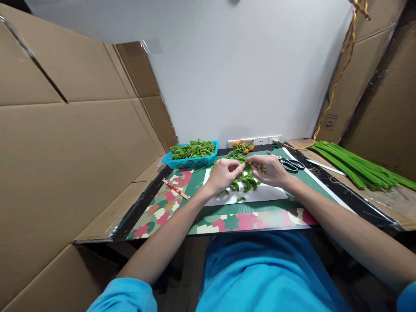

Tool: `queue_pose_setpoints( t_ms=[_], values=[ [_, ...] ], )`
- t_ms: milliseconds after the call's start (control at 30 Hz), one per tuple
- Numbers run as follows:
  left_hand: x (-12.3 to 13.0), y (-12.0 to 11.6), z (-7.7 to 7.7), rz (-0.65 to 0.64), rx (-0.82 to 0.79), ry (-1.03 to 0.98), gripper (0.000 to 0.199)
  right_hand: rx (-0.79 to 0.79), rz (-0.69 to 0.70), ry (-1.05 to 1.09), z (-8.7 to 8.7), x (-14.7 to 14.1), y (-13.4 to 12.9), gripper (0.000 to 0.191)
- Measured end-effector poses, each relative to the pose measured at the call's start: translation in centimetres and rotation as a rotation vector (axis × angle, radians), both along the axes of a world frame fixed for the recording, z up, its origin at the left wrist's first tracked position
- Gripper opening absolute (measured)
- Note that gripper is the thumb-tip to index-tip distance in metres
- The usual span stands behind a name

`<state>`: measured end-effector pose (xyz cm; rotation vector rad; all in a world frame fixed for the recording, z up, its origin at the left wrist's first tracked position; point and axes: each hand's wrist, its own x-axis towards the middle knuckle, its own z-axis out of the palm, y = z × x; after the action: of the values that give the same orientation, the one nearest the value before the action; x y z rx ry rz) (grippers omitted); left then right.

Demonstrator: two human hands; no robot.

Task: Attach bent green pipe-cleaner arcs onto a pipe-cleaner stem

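Note:
My left hand (225,174) and my right hand (270,171) meet over a white sheet (266,193), fingertips pinched close together. Between them is a green chenille stem piece, mostly covered by the fingers. Short curled green chenille pieces (248,183) lie scattered on the sheet below and behind both hands. One small curled piece (241,199) rests apart, nearer the sheet's front edge. Just behind the hands, a cluster of orange chenille flowers (246,150) with green stems lies by the wall.
A blue basket (190,163) heaped with curled green pieces stands back left. Black-handled scissors (291,165) lie right of my right hand. A bundle of long green chenille stems (360,167) is farther right. Red-wrapped chopsticks (175,189) lie left. Cardboard panels (81,143) flank the table.

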<state>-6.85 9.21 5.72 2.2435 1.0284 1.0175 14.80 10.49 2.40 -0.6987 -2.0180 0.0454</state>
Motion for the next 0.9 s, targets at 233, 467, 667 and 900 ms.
queue_pose_setpoints(
  t_ms=[233,467,667,900],
  values=[
    [-0.1,-0.2,-0.4,0.124,0.185,0.104,0.047,0.043,-0.088,0.092,-0.7,-1.8,0.5,0.024],
    [-0.4,-0.7,0.1,0.054,0.264,0.218,0.045,0.118,-0.072,0.054,-0.3,-1.0,-0.6,0.025],
    [-2.0,-2.8,-0.1,0.041,0.346,0.391,0.041,0.179,0.01,0.145,0.5,0.4,-1.4,0.05],
    [-3.1,-4.7,-1.9,0.059,0.204,0.537,0.04,0.278,-0.005,0.109,0.4,-0.2,-0.7,0.054]
  ],
)
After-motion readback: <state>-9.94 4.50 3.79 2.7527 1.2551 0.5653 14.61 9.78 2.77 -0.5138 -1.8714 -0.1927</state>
